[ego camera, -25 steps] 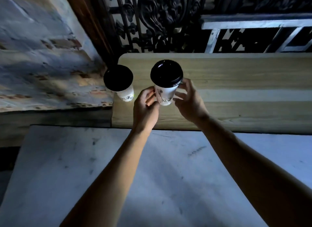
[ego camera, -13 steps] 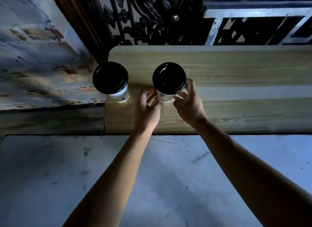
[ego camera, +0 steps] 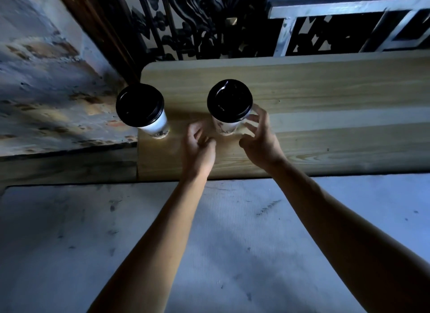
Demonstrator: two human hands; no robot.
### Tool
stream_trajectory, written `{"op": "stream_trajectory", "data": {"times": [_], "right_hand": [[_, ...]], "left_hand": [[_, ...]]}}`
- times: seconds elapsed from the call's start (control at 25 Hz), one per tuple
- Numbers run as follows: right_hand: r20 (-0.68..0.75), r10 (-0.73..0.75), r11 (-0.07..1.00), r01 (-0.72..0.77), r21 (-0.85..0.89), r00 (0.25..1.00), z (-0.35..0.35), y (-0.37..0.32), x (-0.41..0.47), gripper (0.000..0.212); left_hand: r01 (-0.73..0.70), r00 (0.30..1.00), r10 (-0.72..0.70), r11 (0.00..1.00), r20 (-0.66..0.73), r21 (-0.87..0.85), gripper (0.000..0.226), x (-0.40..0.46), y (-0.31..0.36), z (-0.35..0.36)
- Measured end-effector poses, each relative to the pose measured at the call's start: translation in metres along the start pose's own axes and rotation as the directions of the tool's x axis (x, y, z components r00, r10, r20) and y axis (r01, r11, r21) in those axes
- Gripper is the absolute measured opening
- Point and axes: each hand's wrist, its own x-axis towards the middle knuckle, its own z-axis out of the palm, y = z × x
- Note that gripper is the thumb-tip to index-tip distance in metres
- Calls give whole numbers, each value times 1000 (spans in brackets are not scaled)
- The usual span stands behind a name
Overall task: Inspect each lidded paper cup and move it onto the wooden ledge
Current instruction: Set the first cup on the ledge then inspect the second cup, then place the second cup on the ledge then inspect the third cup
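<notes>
Two white paper cups with black lids stand upright on the pale wooden ledge (ego camera: 325, 91). One cup (ego camera: 142, 107) sits at the ledge's left end. The other cup (ego camera: 229, 103) stands a little to its right. My left hand (ego camera: 197, 147) hovers just below and left of that second cup, fingers loosely curled and off it. My right hand (ego camera: 260, 138) is beside the cup's right side with fingers spread; the fingertips are close to the cup wall, and contact cannot be told.
A dark ornate iron grille (ego camera: 197, 21) and a white metal frame (ego camera: 337, 14) rise behind the ledge. A weathered brick wall (ego camera: 46, 91) lies to the left. Below the ledge spreads a grey scuffed surface (ego camera: 232, 242).
Both hands held the right cup a second ago and set it down on the ledge. Now the left hand has drawn back off it and the right hand's fingers have spread apart.
</notes>
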Motion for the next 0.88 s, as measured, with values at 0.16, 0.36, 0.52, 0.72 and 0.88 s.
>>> {"op": "stream_trajectory", "data": {"times": [0.16,0.36,0.52,0.72,0.88], "right_hand": [[2,117,977,-114,-182,993,-28,-4,-51,81],[27,-35,918,43,-395,999,-107,-20,-159,46],[97,-189,877,213,-432,977,-161,-10,-265,25],[266,-252,862,341,-374,930,-216,26,-380,16],[446,-161,788,387,-479,880,-224,64,-431,40]], "left_hand": [[-60,998,59,996,16,71,52,-49,-1,-20],[-193,976,151,934,156,302,42,-172,-15,-36],[-267,940,106,822,326,504,49,-293,-44,-49],[-232,949,5,689,316,686,61,-421,-95,-36],[-174,963,-35,672,266,719,96,-468,-118,-2]]}}
